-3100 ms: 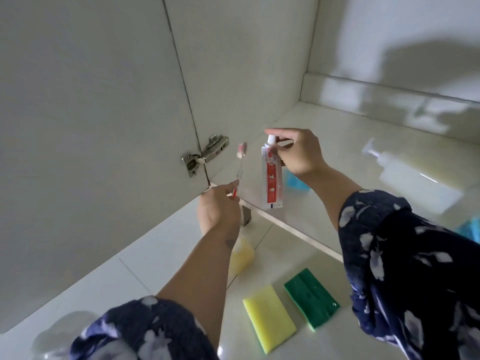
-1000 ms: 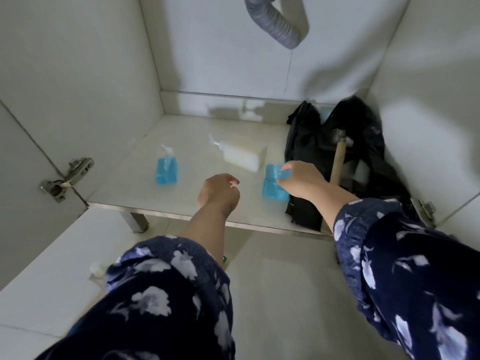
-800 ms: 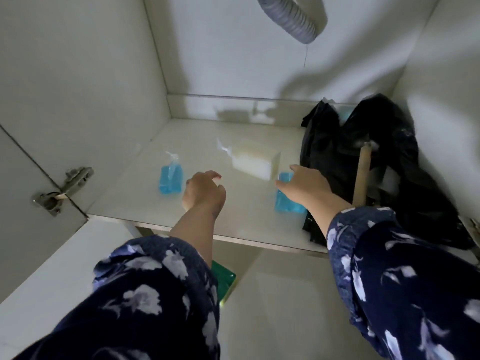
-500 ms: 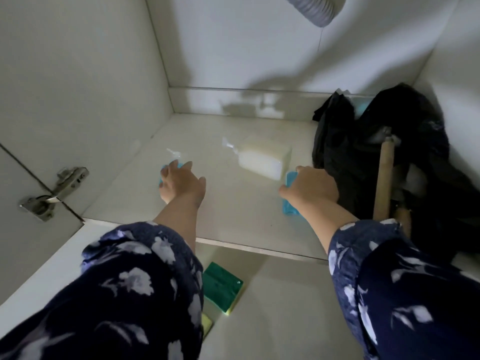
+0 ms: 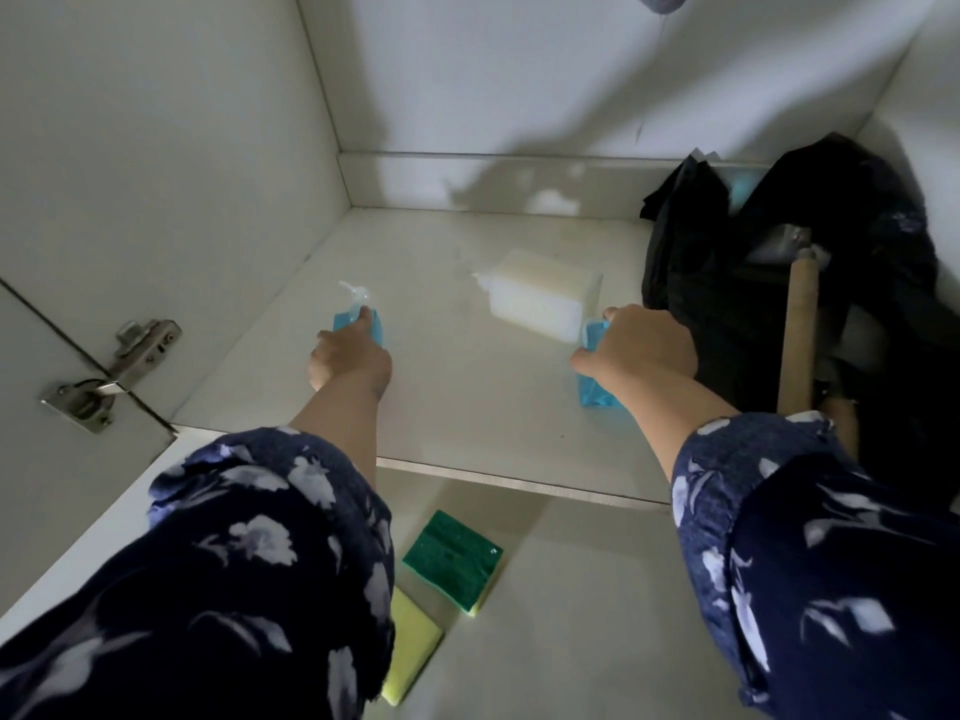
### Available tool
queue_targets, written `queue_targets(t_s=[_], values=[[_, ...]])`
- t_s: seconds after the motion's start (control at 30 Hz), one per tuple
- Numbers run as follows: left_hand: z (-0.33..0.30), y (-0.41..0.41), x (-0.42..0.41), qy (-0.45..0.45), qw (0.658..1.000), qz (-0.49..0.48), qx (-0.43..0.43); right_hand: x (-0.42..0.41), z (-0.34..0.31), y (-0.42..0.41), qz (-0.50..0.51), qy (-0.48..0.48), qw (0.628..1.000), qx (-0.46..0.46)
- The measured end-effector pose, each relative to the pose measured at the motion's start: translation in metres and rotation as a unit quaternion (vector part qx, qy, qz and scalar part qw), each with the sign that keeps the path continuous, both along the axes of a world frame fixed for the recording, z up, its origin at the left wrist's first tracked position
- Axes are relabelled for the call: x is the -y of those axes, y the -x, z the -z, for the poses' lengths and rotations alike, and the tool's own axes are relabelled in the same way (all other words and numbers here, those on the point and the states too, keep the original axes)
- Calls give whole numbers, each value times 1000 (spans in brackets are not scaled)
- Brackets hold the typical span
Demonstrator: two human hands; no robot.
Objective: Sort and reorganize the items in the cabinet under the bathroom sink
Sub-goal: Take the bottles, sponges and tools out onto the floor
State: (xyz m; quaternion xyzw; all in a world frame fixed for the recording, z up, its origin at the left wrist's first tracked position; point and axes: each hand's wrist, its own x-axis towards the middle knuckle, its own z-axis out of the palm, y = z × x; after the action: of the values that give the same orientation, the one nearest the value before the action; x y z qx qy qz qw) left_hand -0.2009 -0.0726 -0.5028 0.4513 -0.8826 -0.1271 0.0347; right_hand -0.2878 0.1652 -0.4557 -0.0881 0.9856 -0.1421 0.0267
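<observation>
Cabinet (image 5: 467, 397) under the sink is the biggest thing going on, white inside, door swung wide on the left with its metal hinge (image 5: 111, 374) showing. Over on the right side of the cabinet floor there's a big heap of black bag (image 5: 737, 304), with a wooden handle (image 5: 797, 335) leaning up against it. Both arms in dark floral sleeves reach in. Roughly mid-floor, toward the back, a white pump bottle (image 5: 540, 298) lies on its side.

Right hand (image 5: 639, 348) is wrapped around a blue bottle (image 5: 592, 392) that sits just in front of the white one, right beside the bag. Left hand (image 5: 348, 353) has its fingers curled onto a second blue pump bottle (image 5: 363, 324) standing on the left part of the floor, clear nozzle poking up past the fingertips, so both hands are grasping a bottle each.

Down on the tile in front of the cabinet, between the arms: a green-topped sponge (image 5: 452, 558) and a yellow sponge (image 5: 410, 646) nearer the left sleeve, partly tucked under it.
</observation>
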Motion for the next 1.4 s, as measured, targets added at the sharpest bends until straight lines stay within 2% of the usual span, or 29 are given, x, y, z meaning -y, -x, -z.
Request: queue_targets(t_s=[0.27, 0.37, 0.43, 0.5, 0.73, 0.93, 1.1, 1.27, 1.4], values=[[-16, -32, -21, -29, 999, 0, 39, -7, -8, -6, -20, 30, 999, 30], [-30, -56, -39, -86, 995, -2, -44, -15, -11, -26, -17, 74, 996, 55], [-36, -76, -57, -133, 981, -30, -137, -21, -12, -45, -24, 103, 993, 61], [-38, -97, -79, -158, 967, -42, -194, -27, -16, -67, -39, 116, 990, 65], [-20, -163, -150, -241, 942, -52, -227, -51, -25, -148, -66, 161, 980, 96], [27, -198, -188, -310, 924, -24, -223, -68, 25, -200, -42, 156, 979, 126], [78, -205, -206, -264, 948, -2, -178, -75, 85, -209, -7, 135, 979, 155], [122, -198, -219, -358, 899, -28, -249, -77, 145, -208, 14, 173, 974, 147], [152, -188, -220, -389, 888, -6, -244, -74, 183, -207, 10, 223, 967, 127]])
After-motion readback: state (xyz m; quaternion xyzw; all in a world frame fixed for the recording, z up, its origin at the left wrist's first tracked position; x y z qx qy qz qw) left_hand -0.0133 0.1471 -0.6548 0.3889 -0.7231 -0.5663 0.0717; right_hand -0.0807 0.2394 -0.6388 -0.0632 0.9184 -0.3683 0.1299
